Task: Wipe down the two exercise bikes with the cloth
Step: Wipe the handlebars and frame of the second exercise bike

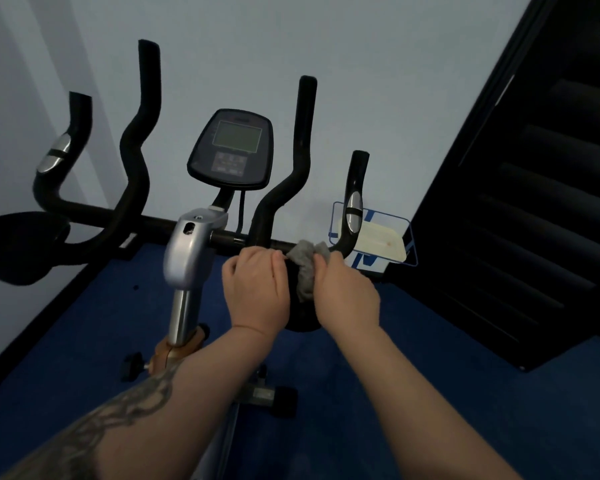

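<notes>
Hands meet at the right elbow pad (300, 306) of an exercise bike (191, 251): the right hand (347, 299) grips a grey cloth (305, 268) bunched over the pad and handlebar, the left hand (255, 289) curls around the pad beside it. Beyond, the console (232, 147) faces a pale wall (378, 64)

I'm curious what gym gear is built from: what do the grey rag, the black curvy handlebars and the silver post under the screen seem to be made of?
The crumpled grey cloth looks like soft terry fabric, judging by its nubbly folds. The black curved handlebars appear foam- or rubber-padded: matte, no glare. The silver post seems polished metal, with bright streaked reflections; its upper housing could be painted plastic.
</notes>
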Available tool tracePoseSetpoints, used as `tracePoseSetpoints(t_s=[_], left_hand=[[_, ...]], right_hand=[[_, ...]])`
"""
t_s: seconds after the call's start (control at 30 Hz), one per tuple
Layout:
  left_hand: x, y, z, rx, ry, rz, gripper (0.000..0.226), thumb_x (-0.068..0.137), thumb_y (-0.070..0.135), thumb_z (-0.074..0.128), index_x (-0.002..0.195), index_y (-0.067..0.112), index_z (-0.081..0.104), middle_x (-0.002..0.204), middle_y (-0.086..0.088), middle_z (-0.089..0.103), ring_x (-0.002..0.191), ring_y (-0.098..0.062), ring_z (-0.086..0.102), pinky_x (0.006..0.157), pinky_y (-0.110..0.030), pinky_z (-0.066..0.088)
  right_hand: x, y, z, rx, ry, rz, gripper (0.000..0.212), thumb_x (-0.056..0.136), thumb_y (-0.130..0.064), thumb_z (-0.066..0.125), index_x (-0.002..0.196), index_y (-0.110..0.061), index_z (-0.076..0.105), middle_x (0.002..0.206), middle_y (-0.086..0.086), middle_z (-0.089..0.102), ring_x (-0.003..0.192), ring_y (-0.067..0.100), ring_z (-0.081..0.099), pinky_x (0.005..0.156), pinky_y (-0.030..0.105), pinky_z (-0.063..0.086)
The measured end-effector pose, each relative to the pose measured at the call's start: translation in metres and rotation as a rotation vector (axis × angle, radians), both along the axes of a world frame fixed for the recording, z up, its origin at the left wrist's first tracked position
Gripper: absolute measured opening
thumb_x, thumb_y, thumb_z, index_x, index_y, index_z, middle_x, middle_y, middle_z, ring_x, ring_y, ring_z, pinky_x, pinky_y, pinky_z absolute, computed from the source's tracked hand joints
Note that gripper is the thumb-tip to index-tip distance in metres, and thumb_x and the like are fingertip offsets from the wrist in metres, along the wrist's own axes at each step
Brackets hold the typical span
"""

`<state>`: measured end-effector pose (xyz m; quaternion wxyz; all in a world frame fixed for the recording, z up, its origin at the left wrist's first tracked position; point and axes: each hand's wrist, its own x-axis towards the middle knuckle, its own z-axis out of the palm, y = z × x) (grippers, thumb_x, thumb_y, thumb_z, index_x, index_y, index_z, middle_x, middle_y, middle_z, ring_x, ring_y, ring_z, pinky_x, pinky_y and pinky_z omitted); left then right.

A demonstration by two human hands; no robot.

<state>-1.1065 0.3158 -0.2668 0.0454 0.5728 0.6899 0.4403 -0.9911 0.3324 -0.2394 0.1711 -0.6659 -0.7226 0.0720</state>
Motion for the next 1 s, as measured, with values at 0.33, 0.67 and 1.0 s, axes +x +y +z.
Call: tracePoseSetpoints(t_s=[0.33, 0.67, 1.0], left_hand=[[-0.003, 0.002, 0.001, 0.054, 0.0, -0.019, 0.052, 0.091, 0.031, 0.021, 0.078, 0.01, 0.067, 0.08, -0.001, 0.064, 0.092, -0.019, 0.059, 0.088, -0.039, 0.036], [0.0, 0.003, -0.003, 0.082, -0.023, -0.003, 0.037, 0.094, 0.019, 0.033, 0.075, 0.011, 0.064, 0.077, -0.001, 0.062, 0.088, -0.021, 0.059, 0.086, -0.039, 0.037], [-0.002, 0.004, -0.005, 0.176, -0.04, -0.029, 0.044, 0.092, 0.024, 0.029, 0.074, 0.011, 0.067, 0.072, 0.003, 0.062, 0.085, -0.017, 0.059, 0.084, -0.037, 0.036]], right_hand=[[-0.008, 0.01, 0.005, -0.06, 0.04, -0.033, 0.046, 0.104, -0.043, 0.017, 0.108, -0.013, 0.051, 0.098, 0.008, 0.065, 0.08, 0.023, 0.055, 0.062, 0.033, 0.034], [-0.006, 0.017, 0.009, -0.123, -0.071, 0.061, 0.035, 0.104, -0.031, 0.021, 0.12, -0.012, 0.047, 0.095, 0.004, 0.055, 0.08, 0.022, 0.053, 0.06, 0.032, 0.036], [0.011, -0.004, -0.001, -0.038, -0.015, 0.026, 0.034, 0.103, -0.045, 0.021, 0.094, -0.019, 0.041, 0.073, -0.006, 0.049, 0.066, 0.016, 0.047, 0.053, 0.033, 0.031]])
